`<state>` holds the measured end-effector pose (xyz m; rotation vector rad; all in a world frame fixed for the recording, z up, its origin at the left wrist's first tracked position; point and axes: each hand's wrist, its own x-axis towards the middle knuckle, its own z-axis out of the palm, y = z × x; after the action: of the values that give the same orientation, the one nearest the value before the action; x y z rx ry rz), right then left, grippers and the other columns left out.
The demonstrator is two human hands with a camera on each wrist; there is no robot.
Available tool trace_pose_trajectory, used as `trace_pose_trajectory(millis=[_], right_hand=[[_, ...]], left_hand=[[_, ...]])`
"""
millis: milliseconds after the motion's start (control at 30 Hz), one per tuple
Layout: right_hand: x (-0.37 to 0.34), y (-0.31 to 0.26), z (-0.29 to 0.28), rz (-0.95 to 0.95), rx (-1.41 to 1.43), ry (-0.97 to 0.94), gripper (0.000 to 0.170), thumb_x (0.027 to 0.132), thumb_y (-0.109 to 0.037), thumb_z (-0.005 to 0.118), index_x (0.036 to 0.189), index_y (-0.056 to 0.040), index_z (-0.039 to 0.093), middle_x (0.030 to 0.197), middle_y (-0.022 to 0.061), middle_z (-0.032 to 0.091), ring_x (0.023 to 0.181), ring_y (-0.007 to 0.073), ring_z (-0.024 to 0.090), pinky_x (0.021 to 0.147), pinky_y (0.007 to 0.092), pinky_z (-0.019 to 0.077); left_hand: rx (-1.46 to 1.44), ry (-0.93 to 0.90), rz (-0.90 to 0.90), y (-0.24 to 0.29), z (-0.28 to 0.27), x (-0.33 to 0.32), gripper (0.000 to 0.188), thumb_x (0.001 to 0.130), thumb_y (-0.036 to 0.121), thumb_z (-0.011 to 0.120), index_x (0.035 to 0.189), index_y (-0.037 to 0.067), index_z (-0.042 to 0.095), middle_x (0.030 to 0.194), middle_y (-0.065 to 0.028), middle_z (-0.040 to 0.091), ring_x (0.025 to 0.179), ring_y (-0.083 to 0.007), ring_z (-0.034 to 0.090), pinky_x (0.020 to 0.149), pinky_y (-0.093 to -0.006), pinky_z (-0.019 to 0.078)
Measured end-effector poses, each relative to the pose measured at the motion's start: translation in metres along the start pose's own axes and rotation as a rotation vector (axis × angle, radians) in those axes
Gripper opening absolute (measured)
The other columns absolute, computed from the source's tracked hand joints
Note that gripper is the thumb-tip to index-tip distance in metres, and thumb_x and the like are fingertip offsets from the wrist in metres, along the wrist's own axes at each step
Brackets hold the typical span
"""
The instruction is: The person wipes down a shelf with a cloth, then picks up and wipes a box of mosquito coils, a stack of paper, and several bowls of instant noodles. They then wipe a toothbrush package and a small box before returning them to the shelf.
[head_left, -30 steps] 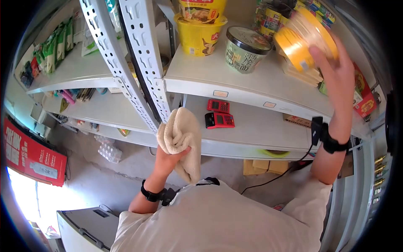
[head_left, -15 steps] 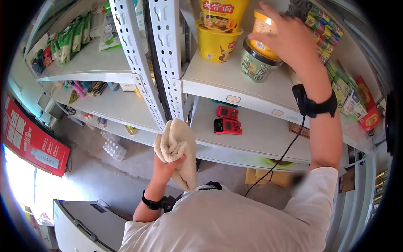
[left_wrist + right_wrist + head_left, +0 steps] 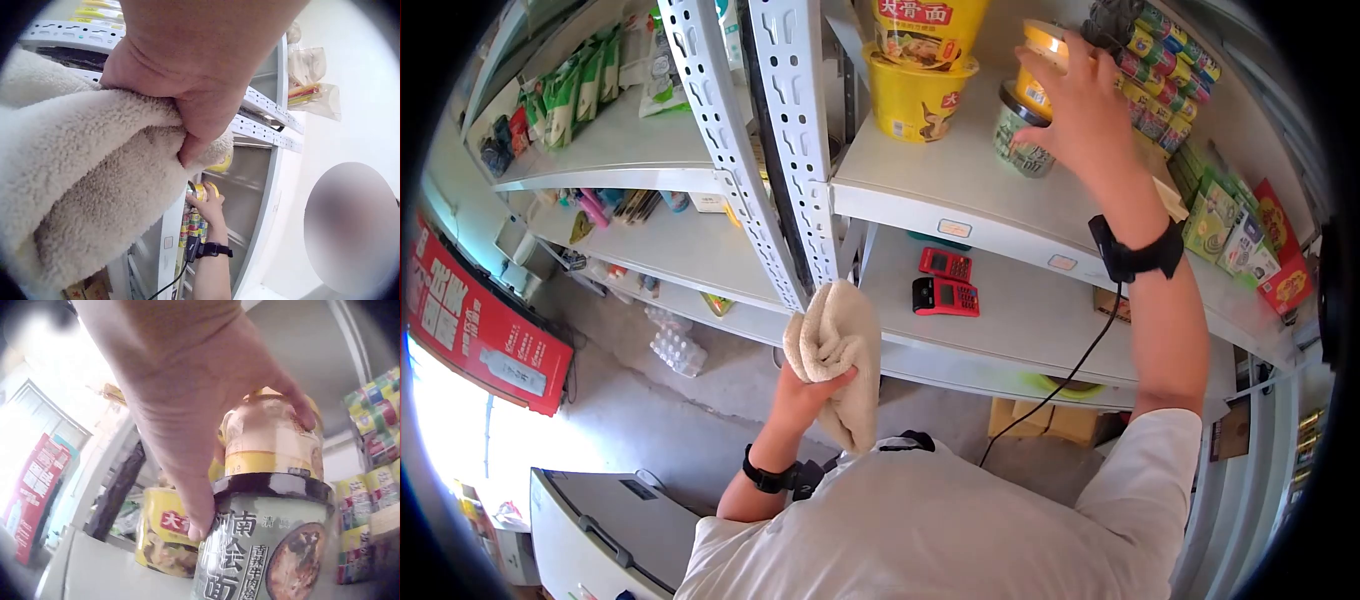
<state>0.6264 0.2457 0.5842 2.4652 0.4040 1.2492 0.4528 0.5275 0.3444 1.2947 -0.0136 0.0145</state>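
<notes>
My left hand [image 3: 808, 392] grips a folded, fluffy beige towel [image 3: 840, 345] in front of the shelves, its thumb pressed into the folds. The towel fills much of the left wrist view. On the upper shelf, a yellow-orange instant noodle cup [image 3: 269, 440] stands on the dark lid of a green instant noodle cup [image 3: 250, 556]. My right hand [image 3: 1092, 125] holds this stack from the side, fingers around the upper cup and thumb at the green cup's side. Part of the upper cup is hidden behind the fingers.
Two stacked yellow noodle bowls [image 3: 915, 100] stand left of the cups, beside a perforated white upright [image 3: 795, 130]. Several colourful packs [image 3: 1165, 75] are piled behind at the right. Red card terminals [image 3: 945, 296] lie on the shelf below. A black cable [image 3: 1060, 385] hangs from the right wrist.
The right hand brought the yellow-orange cup leftward onto the green cup. Since then the stacked cups have shifted slightly right and back along the shelf. The left hand still holds the towel.
</notes>
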Motion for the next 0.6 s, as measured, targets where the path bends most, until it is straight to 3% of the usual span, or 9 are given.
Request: trace_pose_trajectory(millis=[67,233,367,467,567,600], right_hand=[[0.003,0.010,0.011,0.049,-0.001,-0.063,0.084,0.054,-0.036,0.085,0.129,-0.0290,0.048,0.133,0.0070,0.036,0.120,0.0378,0.038,0.085,0.0498,0.0494],[0.013,0.017,0.007,0.015,-0.094,0.074,0.088,0.061,-0.040,0.082,0.137,-0.0306,0.037,0.142,0.0093,0.032,0.131,0.0442,0.026,0.096,0.0584,0.0374],[0.045,-0.013,-0.023,-0.105,0.229,0.403,0.072,0.071,-0.036,0.075,0.133,-0.0239,0.040,0.131,0.0121,0.045,0.123,0.0423,0.039,0.093,0.0543,0.0410],[0.070,-0.045,-0.049,-0.158,0.490,0.101,0.066,0.075,-0.021,0.072,0.132,-0.0065,0.040,0.135,0.0258,0.037,0.128,0.0428,0.032,0.107,0.0464,0.0301],[0.088,-0.043,-0.002,-0.154,0.586,0.175,0.051,0.076,-0.024,0.072,0.121,-0.0153,0.050,0.112,0.0129,0.054,0.108,0.0370,0.052,0.087,0.0443,0.0457],[0.091,-0.039,0.002,-0.155,0.634,0.206,0.045,0.076,-0.020,0.071,0.117,-0.0133,0.052,0.108,0.0127,0.055,0.103,0.0359,0.054,0.085,0.0422,0.0462]], left_hand=[[-0.004,0.010,0.019,-0.003,0.000,0.000,0.061,0.072,0.003,0.075,0.125,-0.001,0.046,0.116,-0.0070,0.058,0.106,-0.0159,0.056,0.091,-0.0309,0.0458],[0.031,0.052,0.049,-0.010,-0.007,-0.001,0.062,0.070,0.003,0.077,0.125,0.000,0.048,0.115,-0.0073,0.059,0.106,-0.0155,0.056,0.091,-0.0312,0.0462],[-0.017,0.057,0.003,-0.006,-0.006,-0.005,0.062,0.069,0.004,0.078,0.123,0.000,0.049,0.114,-0.0074,0.059,0.105,-0.0155,0.056,0.091,-0.0312,0.0462],[0.045,0.082,-0.004,-0.002,-0.006,-0.010,0.062,0.069,0.006,0.078,0.123,0.000,0.048,0.114,-0.0076,0.058,0.105,-0.0157,0.056,0.090,-0.0313,0.0465],[0.121,0.130,0.093,-0.005,-0.017,-0.018,0.063,0.069,0.007,0.078,0.124,0.000,0.048,0.114,-0.0076,0.058,0.104,-0.0161,0.056,0.090,-0.0313,0.0468],[0.140,0.144,0.138,-0.006,-0.021,-0.020,0.063,0.069,0.007,0.077,0.124,0.000,0.047,0.114,-0.0076,0.058,0.104,-0.0162,0.056,0.090,-0.0313,0.0469]])
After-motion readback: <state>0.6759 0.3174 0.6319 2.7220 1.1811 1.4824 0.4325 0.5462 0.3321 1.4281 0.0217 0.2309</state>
